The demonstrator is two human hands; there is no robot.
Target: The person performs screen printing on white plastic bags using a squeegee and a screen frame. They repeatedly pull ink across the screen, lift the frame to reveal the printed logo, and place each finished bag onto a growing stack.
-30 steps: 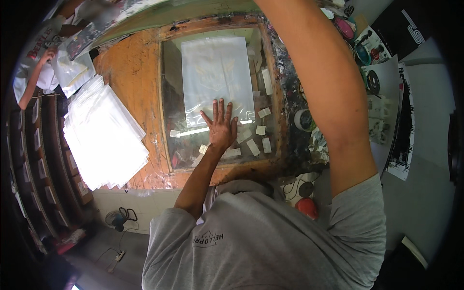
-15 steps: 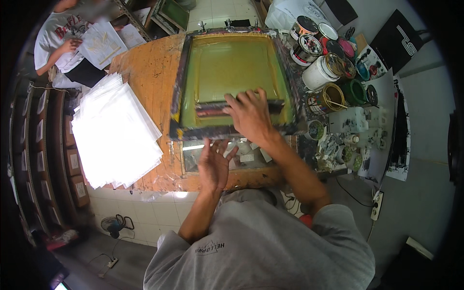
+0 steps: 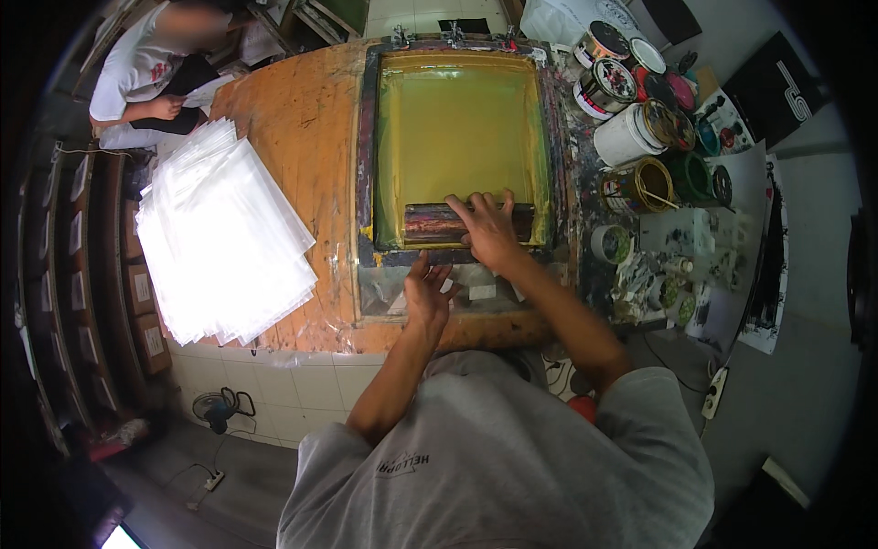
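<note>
A screen-printing frame (image 3: 366, 174) with a yellow-green mesh (image 3: 462, 128) lies on the table in front of me. My right hand (image 3: 491, 231) grips a squeegee (image 3: 434, 222), dark and ink-stained, with its fingers over the top. The squeegee rests across the near end of the mesh, inside the frame. Palm up, my left hand (image 3: 427, 291) is at the frame's near edge; one fingertip meets the rim and the other fingers are spread and curved. Whether it bears any of the frame's weight I cannot tell.
A stack of white sheets (image 3: 224, 247) lies on the wooden table (image 3: 293, 101) at left. Paint cans (image 3: 608, 87), a white bucket (image 3: 626, 135) and tubs crowd the right side. Clamps (image 3: 455, 35) stand at the frame's far edge. A co-worker (image 3: 146, 73) sits at the far left.
The frame's near side has come down, and the squeegee now lies at the mesh's near end. Both hands have moved with them. The co-worker has lowered the papers.
</note>
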